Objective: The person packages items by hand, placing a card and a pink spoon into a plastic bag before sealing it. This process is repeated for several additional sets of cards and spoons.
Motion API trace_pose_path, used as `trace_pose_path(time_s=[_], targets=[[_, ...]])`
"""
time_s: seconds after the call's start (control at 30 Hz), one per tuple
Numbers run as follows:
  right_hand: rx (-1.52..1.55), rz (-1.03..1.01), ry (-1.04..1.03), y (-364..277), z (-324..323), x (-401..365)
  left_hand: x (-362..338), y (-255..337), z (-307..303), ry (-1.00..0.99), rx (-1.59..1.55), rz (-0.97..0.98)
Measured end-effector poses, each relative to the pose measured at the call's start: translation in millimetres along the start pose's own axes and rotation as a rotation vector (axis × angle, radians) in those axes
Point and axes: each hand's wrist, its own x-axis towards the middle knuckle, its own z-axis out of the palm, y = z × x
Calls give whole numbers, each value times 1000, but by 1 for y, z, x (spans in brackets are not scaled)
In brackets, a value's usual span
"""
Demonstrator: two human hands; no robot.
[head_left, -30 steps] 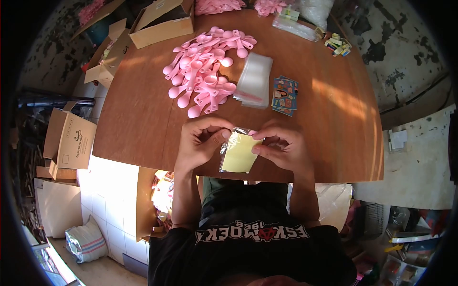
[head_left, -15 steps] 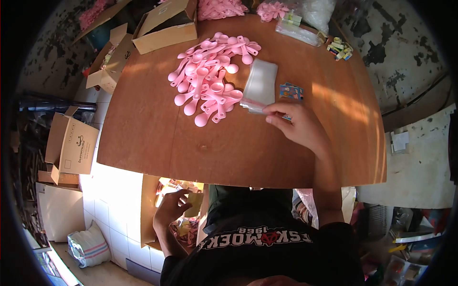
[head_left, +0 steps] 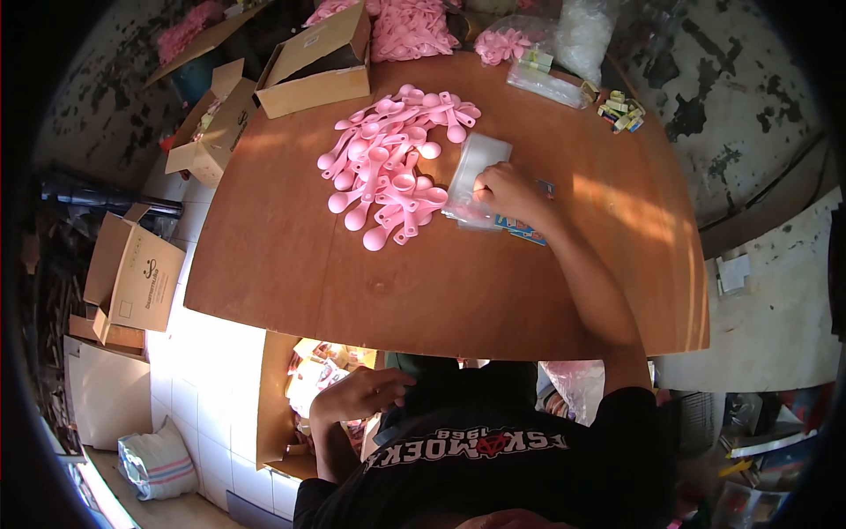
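Observation:
My right hand (head_left: 511,194) is closed, its fingertips pinching at the clear plastic bags (head_left: 480,152) stacked on the table; the exact grip is partly hidden. Small blue printed cards (head_left: 520,229) lie under and beside that wrist. Left of the bags is a heap of pink plastic measuring spoons (head_left: 388,163). Below the table's front edge, my left hand (head_left: 359,395) hovers near my lap, fingers loosely stretched with nothing visible in them. Next to it stands an open carton (head_left: 275,401) with colourful printed packets inside.
The brown wooden table (head_left: 352,282) has a cardboard box (head_left: 317,88) at its back left. Bagged pink spoons (head_left: 410,31), a clear packet (head_left: 546,86) and small yellow-white pieces (head_left: 622,112) sit along the back. Another carton (head_left: 141,273) and a white sack (head_left: 159,463) stand at left.
My right hand has moved up and left onto the plastic bags. My left hand has moved right toward my lap, and the flat yellowish piece it held is no longer visible.

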Motion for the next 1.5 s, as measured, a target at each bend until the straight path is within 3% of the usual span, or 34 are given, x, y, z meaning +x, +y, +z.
trace_pose_path(time_s=[0.1,0.13,0.37,0.43,0.53,0.67,0.73,0.8,0.87,0.93,0.97,1.0,1.07,1.13,1.2,1.23,1.27,1.33,1.5], targets=[[81,-51,112,4,1,-2,11,27,-11,-35,20,354],[115,-57,147,4,-1,-3,17,32,-10,55,-17,481],[198,-29,319,-19,-39,-15,56,88,-18,450,70,443],[75,-112,378,-26,-47,-19,71,95,-21,594,109,448],[91,-85,339,-28,-42,-24,94,100,-20,726,110,476],[6,-85,287,-33,-46,-29,108,118,-40,765,504,429],[177,-98,297,-36,-49,-29,118,123,-53,790,523,441],[261,-164,238,-51,-64,-35,131,129,-70,914,767,735],[344,-218,182,-71,-88,-43,138,135,-77,857,707,759],[502,-161,80,-83,-106,-51,139,141,-83,561,494,802],[500,-152,82,-81,-105,-55,135,143,-76,564,237,767],[542,-78,124,-76,-102,-60,132,144,-74,555,234,770],[581,3,167,-61,-89,-70,123,141,-74,734,233,689],[4,-223,265,-35,-67,-81,117,134,-71,746,196,675],[-39,-180,240,-19,-54,-95,112,127,-66,768,-64,636],[-81,-142,215,-14,-51,-99,107,128,-64,761,-45,632],[-82,-145,215,-9,-49,-101,105,123,-61,763,-46,633],[179,114,185,-1,-46,-105,107,111,-57,679,-392,642],[249,89,168,14,-46,-109,111,100,-55,684,-509,676]])
